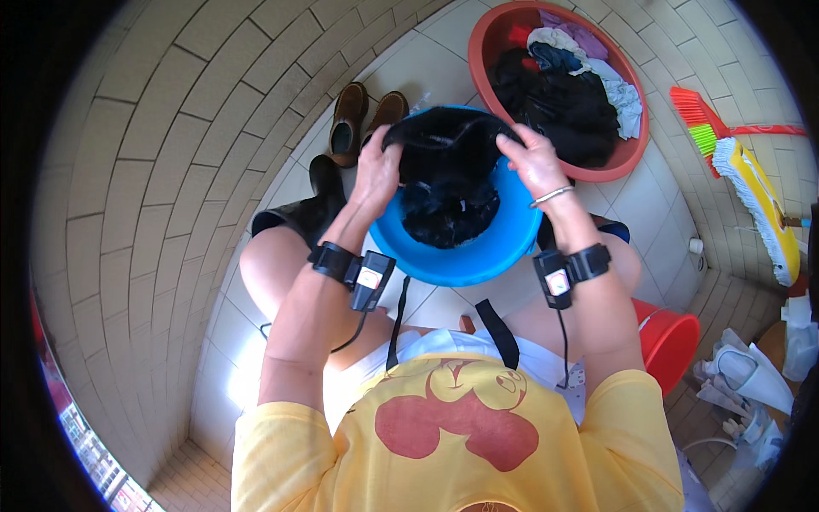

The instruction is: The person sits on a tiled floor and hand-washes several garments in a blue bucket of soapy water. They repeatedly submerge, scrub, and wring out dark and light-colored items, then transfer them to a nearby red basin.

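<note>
Between both hands a wet black garment [448, 144] is stretched over a blue plastic bucket [457, 272]. My left hand [376, 168] grips its left edge, thumb on the near side. On the opposite edge my right hand [531, 160] pinches the cloth; a metal bangle [551, 196] circles that wrist. The garment's lower part hangs into the bucket, where dark wet cloth [451, 221] lies. Whether the two are one piece I cannot tell. The bucket stands on the tiled floor between my knees.
A red-brown oval basin [624, 168] holding clothes stands beyond the bucket to the right. Brown shoes [349, 121] sit at the left wall. A red bucket [672, 349] is by my right side. A broom [697, 128] and yellow mop head [761, 205] lean at the right wall.
</note>
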Motion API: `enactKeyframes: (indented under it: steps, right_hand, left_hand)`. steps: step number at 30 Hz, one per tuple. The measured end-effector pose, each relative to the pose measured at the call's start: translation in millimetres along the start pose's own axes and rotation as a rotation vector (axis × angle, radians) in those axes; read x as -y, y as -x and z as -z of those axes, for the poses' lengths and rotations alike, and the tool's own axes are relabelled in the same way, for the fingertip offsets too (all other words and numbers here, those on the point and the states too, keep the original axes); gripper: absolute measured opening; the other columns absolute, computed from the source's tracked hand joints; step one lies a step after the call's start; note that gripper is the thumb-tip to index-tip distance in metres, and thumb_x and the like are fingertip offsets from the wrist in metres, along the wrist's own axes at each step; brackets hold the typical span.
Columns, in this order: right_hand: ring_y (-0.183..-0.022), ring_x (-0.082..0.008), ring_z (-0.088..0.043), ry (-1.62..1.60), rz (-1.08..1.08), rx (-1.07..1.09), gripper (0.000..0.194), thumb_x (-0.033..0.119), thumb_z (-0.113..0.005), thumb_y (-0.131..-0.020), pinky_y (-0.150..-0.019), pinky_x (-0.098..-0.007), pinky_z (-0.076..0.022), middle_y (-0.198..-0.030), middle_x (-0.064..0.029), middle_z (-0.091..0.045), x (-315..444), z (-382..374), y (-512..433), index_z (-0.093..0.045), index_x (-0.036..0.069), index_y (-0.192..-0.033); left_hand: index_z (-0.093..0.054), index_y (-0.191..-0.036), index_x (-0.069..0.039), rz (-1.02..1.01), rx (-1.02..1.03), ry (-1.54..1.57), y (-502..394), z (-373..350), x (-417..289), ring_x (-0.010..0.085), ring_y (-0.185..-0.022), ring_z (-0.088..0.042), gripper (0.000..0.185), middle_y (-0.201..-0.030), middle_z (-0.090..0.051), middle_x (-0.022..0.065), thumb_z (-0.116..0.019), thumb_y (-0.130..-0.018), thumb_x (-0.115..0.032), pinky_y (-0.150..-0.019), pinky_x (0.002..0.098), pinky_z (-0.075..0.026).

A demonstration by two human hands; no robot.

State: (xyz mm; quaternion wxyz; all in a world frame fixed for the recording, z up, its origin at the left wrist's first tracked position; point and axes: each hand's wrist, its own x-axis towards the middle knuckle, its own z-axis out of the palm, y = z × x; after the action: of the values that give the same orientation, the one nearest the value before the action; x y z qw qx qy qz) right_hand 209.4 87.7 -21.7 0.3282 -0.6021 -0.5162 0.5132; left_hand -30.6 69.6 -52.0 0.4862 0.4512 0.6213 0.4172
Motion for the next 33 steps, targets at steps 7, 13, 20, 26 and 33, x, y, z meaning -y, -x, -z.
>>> enactKeyframes:
  steps: [7,13,20,26,33]
  right_hand:
    - [-0.090,-0.0120,-0.059,-0.116,0.431,0.049,0.035,0.021,-0.061,-0.090,-0.079,-0.0259,-0.0493,-0.104,-0.0059,-0.064,139,34,60,-0.058,0.003,-0.119]
    - [-0.083,-0.0101,-0.059,0.033,0.541,0.008,0.023,0.019,-0.064,-0.087,-0.072,-0.0247,-0.0474,-0.092,-0.0027,-0.066,139,50,63,-0.066,0.004,-0.104]
    - [-0.104,-0.0354,-0.059,0.386,0.002,-0.120,0.034,0.022,-0.062,-0.085,-0.091,-0.0376,-0.0456,-0.111,-0.0221,-0.062,-11,-16,26,-0.061,0.000,-0.111]
    - [-0.095,-0.0143,-0.060,-0.015,0.127,0.132,0.040,0.017,-0.061,-0.088,-0.075,-0.0266,-0.0515,-0.111,-0.0063,-0.062,-1,-14,45,-0.056,0.006,-0.126]
    - [-0.131,-0.0348,-0.038,0.246,0.405,0.294,0.111,0.039,-0.086,-0.061,-0.106,-0.0419,-0.0347,-0.141,-0.0229,-0.036,43,-32,33,-0.019,0.008,-0.145]
  left_hand:
    - [-0.059,-0.104,-0.003,-0.290,0.166,0.323,44,27,-145,0.0104,-0.077,-0.051,0.024,-0.085,-0.060,0.0025,-0.049,-0.093,-0.021,-0.069,0.0240,-0.042]
    - [-0.060,-0.107,-0.007,-0.342,0.303,0.170,40,45,-148,0.0094,-0.080,-0.056,0.022,-0.089,-0.062,0.0013,-0.052,-0.092,-0.021,-0.069,0.0226,-0.046]
    - [-0.052,-0.126,-0.015,-0.078,0.099,-0.073,30,3,0,0.0132,-0.082,-0.052,0.041,-0.100,-0.057,0.0077,-0.045,-0.088,-0.004,-0.069,0.0255,-0.045]
    - [-0.052,-0.124,-0.014,0.104,0.230,0.401,46,0,-20,0.0179,-0.096,-0.057,0.040,-0.109,-0.055,0.0079,-0.045,-0.087,-0.003,-0.082,0.0295,-0.049]
    - [-0.049,-0.128,-0.006,0.063,0.400,0.407,45,-12,-60,0.0182,-0.105,-0.053,0.044,-0.111,-0.054,0.0081,-0.058,-0.087,-0.021,-0.089,0.0317,-0.045]
